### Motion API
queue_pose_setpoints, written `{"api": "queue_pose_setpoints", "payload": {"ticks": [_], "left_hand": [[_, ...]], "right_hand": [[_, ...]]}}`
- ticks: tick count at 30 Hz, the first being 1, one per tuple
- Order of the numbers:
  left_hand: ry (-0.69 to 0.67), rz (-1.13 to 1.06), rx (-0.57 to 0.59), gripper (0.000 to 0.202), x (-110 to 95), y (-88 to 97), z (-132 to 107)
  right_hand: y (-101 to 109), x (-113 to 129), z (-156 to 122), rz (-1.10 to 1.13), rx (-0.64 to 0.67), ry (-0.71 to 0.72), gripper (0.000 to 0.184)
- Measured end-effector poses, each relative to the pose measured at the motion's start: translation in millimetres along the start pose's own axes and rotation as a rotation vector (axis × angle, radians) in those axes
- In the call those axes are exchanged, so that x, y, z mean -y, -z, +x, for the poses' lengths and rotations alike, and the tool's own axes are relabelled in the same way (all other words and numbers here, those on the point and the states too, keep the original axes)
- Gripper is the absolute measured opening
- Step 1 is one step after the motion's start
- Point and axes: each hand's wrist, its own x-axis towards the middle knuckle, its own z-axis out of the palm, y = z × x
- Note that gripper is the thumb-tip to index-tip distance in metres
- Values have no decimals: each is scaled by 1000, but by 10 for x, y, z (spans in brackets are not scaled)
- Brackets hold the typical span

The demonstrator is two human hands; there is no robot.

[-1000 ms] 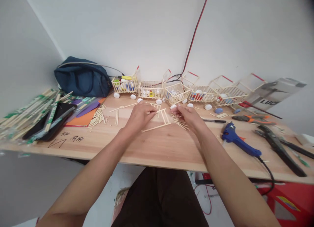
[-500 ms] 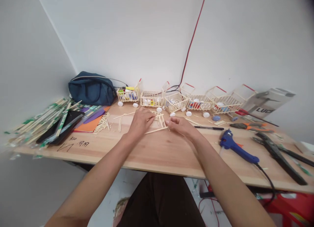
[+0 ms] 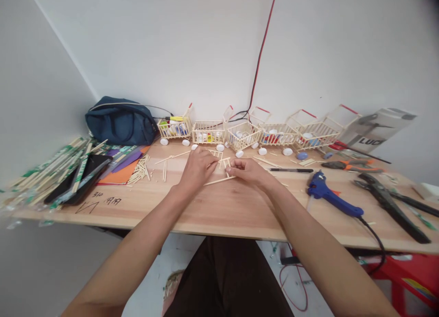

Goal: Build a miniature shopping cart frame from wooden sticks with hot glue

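Observation:
A small frame of thin wooden sticks lies on the wooden table in front of me. My left hand rests on the frame's left side, fingers curled and pinched on its sticks. My right hand meets it from the right, fingertips pinched on a short stick at the frame. Behind them stands a row of several little stick carts with white wheels and small coloured things inside.
A blue glue gun with a black cord lies at the right, with pliers, black cutters and a black pen nearby. At the left are wrapped chopsticks, coloured sheets, cut sticks and a blue bag.
My right hand has moved left from the loose sticks to the frame, where both hands now meet. The camera view has shifted a little.

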Motion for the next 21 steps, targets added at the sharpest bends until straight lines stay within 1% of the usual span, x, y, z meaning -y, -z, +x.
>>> {"api": "queue_pose_setpoints", "payload": {"ticks": [4, 12, 21], "left_hand": [[-13, 1, 3, 14, -17, 6, 4], [-20, -21, 24, 16, -27, 1, 4], [4, -12, 55, 16, -37, 7, 9]], "right_hand": [[-3, 32, -7, -27, 5, -25, 44], [5, 31, 1, -36, 18, -7, 45], [29, -43, 8, -53, 34, 13, 43]]}}
